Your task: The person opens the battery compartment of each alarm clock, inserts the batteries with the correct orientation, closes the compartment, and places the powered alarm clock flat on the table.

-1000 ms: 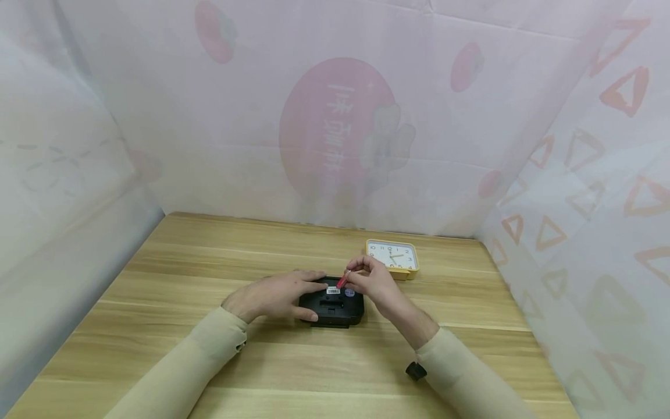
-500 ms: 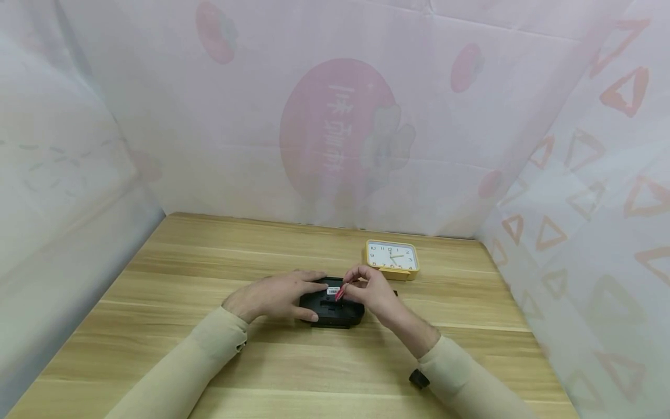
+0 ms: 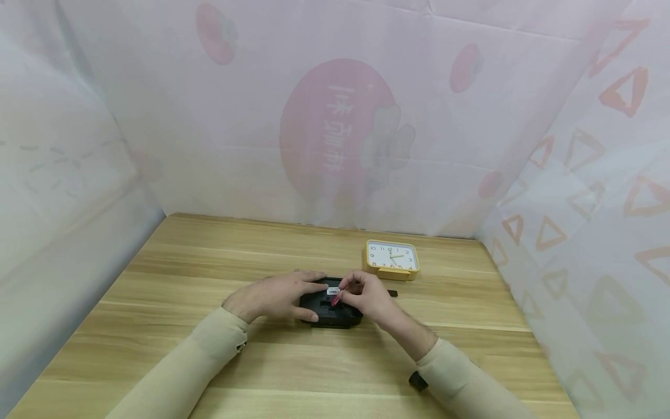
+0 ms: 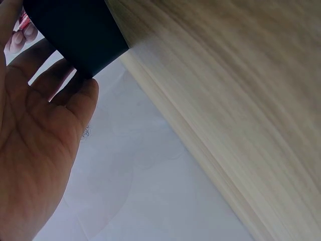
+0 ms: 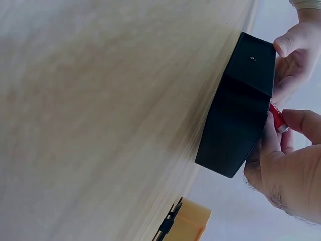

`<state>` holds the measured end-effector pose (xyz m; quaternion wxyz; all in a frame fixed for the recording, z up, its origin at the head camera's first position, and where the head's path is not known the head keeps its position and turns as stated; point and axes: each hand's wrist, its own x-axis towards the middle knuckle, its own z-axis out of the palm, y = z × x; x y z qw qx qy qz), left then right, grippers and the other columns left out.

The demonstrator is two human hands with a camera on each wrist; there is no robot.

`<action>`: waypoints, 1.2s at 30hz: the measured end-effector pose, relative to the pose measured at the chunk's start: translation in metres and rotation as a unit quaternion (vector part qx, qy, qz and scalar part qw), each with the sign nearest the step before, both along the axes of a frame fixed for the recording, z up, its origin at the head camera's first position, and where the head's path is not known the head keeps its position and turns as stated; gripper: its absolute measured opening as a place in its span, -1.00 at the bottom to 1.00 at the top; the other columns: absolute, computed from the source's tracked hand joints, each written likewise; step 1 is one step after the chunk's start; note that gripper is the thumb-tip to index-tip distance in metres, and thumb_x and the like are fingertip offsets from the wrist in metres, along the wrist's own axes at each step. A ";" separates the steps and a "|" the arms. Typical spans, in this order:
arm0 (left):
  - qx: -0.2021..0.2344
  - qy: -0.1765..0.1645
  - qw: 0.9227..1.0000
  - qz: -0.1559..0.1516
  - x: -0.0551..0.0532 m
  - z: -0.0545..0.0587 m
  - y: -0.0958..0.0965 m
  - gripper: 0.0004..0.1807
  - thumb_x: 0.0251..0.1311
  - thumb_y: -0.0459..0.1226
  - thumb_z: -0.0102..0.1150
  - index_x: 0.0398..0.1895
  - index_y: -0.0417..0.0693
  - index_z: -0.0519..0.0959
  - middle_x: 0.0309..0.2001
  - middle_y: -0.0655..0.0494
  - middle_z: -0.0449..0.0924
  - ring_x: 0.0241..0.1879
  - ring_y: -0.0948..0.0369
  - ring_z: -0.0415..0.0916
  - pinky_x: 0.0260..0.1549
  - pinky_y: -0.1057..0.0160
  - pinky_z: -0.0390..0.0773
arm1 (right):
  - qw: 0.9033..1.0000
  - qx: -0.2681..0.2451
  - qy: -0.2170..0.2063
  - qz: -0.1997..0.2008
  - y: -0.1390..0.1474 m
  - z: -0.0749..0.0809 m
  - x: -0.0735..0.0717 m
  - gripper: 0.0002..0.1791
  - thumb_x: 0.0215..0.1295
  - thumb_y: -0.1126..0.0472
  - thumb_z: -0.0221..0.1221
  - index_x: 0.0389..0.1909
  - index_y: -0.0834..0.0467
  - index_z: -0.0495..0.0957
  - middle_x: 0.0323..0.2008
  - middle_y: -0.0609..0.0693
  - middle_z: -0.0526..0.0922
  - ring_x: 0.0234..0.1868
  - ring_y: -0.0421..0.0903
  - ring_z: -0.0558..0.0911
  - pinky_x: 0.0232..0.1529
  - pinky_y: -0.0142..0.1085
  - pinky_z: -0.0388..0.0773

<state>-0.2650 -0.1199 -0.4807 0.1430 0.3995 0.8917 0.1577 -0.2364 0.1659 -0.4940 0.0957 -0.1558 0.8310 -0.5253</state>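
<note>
A black clock lies back side up on the wooden table, its face hidden. A barcode label and a battery slot show on its back. My left hand holds the clock's left side, thumb at the near edge and fingers towards the far edge. Between thumb and fingers, my right hand pinches a red battery, tilted with its lower end at the slot. In the right wrist view the battery shows a silver end beside the fingers. How far it sits inside cannot be told.
A yellow clock with a white dial lies face up behind the right hand. A small dark piece lies on the table just right of that hand. Printed cloth walls enclose the table's back and sides.
My right hand has moved the red battery down and slightly left, from above the label area to the slot. The left hand and black clock stay put. The dark piece has come into view.
</note>
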 end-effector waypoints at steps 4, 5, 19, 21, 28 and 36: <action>0.002 0.000 1.000 0.000 0.000 -0.001 0.000 -0.12 0.62 0.20 0.45 0.81 0.00 0.48 0.90 -0.07 0.25 0.86 -0.16 0.29 0.79 -0.25 0.43 | 0.999 0.047 -0.005 -0.012 -0.005 0.007 0.004 -0.89 0.62 0.26 0.45 -0.01 0.20 0.75 -0.06 0.12 0.86 -0.10 -0.18 0.76 -0.08 -0.41 0.66; 0.003 0.001 1.000 0.000 0.000 -0.001 0.000 -0.12 0.61 0.19 0.45 0.80 0.00 0.48 0.90 -0.07 0.25 0.85 -0.16 0.29 0.79 -0.25 0.43 | 0.998 0.055 -0.003 -0.014 -0.006 0.007 0.005 -0.90 0.62 0.27 0.46 -0.01 0.20 0.75 -0.05 0.11 0.86 -0.10 -0.18 0.76 -0.08 -0.42 0.66; -0.001 0.002 1.000 0.003 0.001 0.000 -0.001 -0.12 0.60 0.21 0.46 0.80 0.03 0.49 0.90 -0.05 0.24 0.85 -0.13 0.30 0.79 -0.22 0.45 | 0.984 0.165 0.056 0.028 -0.007 0.015 0.004 -0.89 0.52 0.28 0.56 -0.19 0.07 0.81 -0.15 -0.06 0.87 -0.15 -0.29 0.75 -0.02 -0.37 0.72; 0.000 0.003 1.000 0.003 0.001 0.000 -0.001 -0.12 0.61 0.22 0.45 0.80 0.03 0.49 0.90 -0.04 0.24 0.85 -0.13 0.30 0.78 -0.22 0.45 | 0.981 0.176 0.067 0.034 -0.009 0.015 0.005 -0.89 0.52 0.28 0.56 -0.21 0.06 0.82 -0.17 -0.08 0.87 -0.17 -0.30 0.73 -0.04 -0.38 0.71; 0.005 0.005 1.000 -0.002 0.002 0.000 -0.002 -0.13 0.62 0.20 0.44 0.80 0.02 0.48 0.90 -0.05 0.25 0.85 -0.14 0.30 0.78 -0.23 0.45 | 0.972 0.211 0.091 0.048 -0.017 0.019 0.006 -0.89 0.52 0.29 0.57 -0.22 0.06 0.85 -0.22 -0.09 0.85 -0.20 -0.29 0.70 -0.14 -0.40 0.70; 0.007 0.003 1.000 -0.001 0.001 -0.001 -0.002 -0.14 0.63 0.18 0.44 0.80 0.01 0.48 0.90 -0.07 0.25 0.85 -0.15 0.31 0.78 -0.23 0.46 | 0.963 0.243 0.107 0.051 -0.020 0.019 0.004 -0.84 0.49 0.26 0.60 -0.31 -0.01 0.86 -0.24 -0.14 0.85 -0.19 -0.31 0.66 -0.12 -0.36 0.67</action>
